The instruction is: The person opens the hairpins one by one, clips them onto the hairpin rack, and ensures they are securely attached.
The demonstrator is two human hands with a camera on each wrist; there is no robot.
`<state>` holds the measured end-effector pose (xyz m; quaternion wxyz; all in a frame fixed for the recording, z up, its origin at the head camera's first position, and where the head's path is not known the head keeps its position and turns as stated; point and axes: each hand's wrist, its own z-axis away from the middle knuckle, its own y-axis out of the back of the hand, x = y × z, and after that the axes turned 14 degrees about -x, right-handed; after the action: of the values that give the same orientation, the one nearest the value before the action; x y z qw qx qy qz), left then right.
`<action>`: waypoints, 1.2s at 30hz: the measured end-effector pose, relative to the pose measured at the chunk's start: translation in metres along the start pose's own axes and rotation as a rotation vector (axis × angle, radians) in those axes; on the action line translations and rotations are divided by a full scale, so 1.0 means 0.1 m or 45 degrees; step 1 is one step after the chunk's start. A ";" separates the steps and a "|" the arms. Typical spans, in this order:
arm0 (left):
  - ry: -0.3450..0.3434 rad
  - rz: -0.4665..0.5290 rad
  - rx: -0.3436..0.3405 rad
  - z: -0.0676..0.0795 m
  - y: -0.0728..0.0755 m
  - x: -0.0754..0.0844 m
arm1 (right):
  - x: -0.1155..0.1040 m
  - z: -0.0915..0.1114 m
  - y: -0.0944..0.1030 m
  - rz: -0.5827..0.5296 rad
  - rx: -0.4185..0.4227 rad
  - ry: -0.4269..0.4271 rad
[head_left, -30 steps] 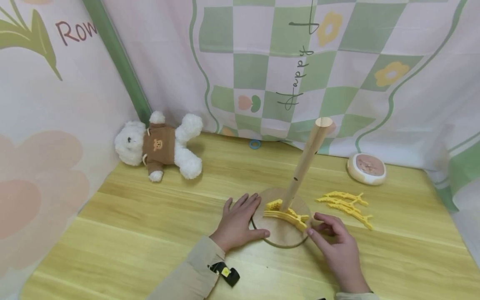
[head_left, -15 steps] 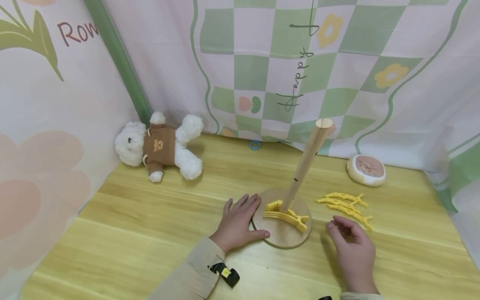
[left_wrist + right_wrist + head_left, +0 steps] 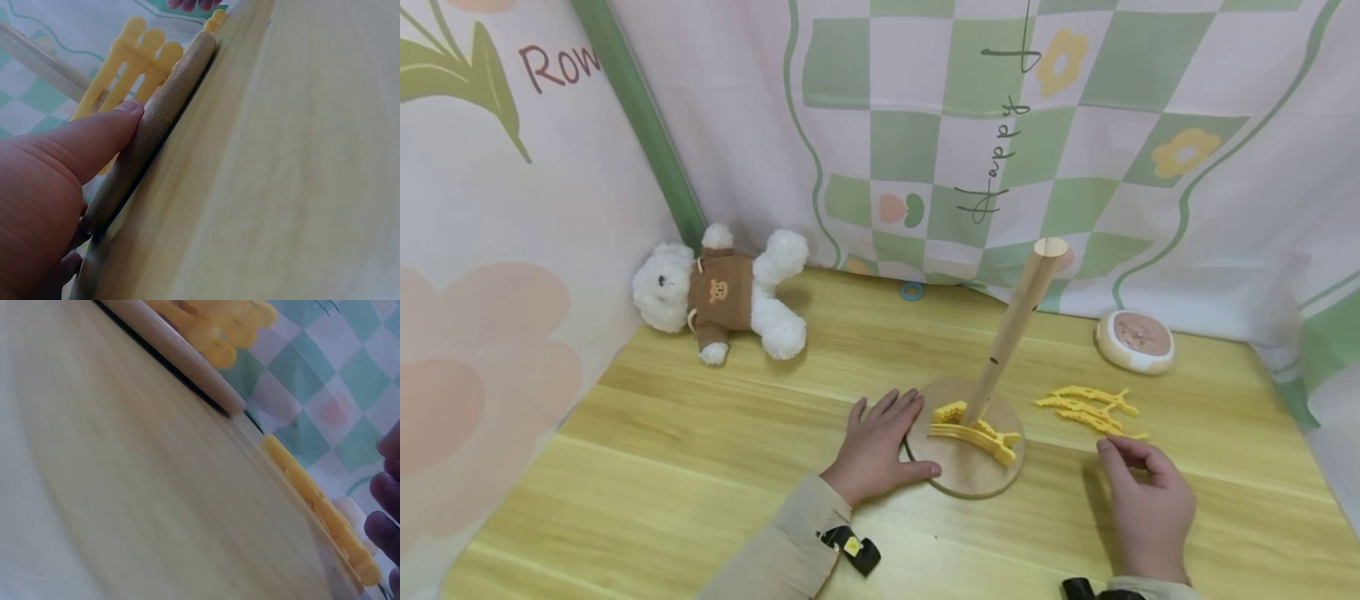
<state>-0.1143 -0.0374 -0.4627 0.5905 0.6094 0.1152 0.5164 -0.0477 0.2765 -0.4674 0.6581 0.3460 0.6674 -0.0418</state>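
My left hand point(image 3: 880, 454) lies with fingers spread at the left edge of a round wooden base point(image 3: 970, 481), its thumb on the rim. A wooden pole point(image 3: 1013, 329) with small dark holes rises from that base. Several curved yellow branch-like pieces point(image 3: 973, 434) stand on edge around the pole's foot; their rounded ends show above the rim in the left wrist view. My right hand point(image 3: 1153, 508) hovers to the right with fingers loosely bent, fingertips right at the near end of loose yellow pieces point(image 3: 1082, 406). In the right wrist view its fingers point(image 3: 384, 490) hold nothing visible.
A white plush toy point(image 3: 726, 287) in a brown shirt lies at the back left. A small blue ring point(image 3: 912, 291) sits by the back edge. At the back right is a white-and-pink rounded object point(image 3: 1138, 340). Patterned curtains point(image 3: 910, 83) bound the table behind.
My right hand has moved away from the yellow pieces on the base, rightward to the loose yellow pieces. The left hand has stayed on the base.
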 end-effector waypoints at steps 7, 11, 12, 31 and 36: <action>0.006 -0.002 -0.005 0.00 0.00 0.00 | 0.01 -0.04 0.06 -0.023 -0.127 -0.061; 0.007 0.000 -0.007 0.00 0.00 0.01 | 0.00 -0.04 0.05 -0.026 -0.130 -0.062; 0.005 0.001 -0.005 0.00 0.00 0.01 | 0.00 -0.04 0.05 -0.027 -0.125 -0.061; 0.004 0.014 -0.006 0.01 0.01 0.01 | 0.07 -0.01 0.26 0.091 -0.153 -0.155; 0.001 0.020 -0.005 0.01 0.00 0.00 | 0.16 -0.06 0.40 0.330 -0.303 -0.131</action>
<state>-0.1137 -0.0377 -0.4620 0.5877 0.6088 0.1095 0.5216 -0.0303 0.3165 -0.4649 0.7277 0.3461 0.5828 0.1051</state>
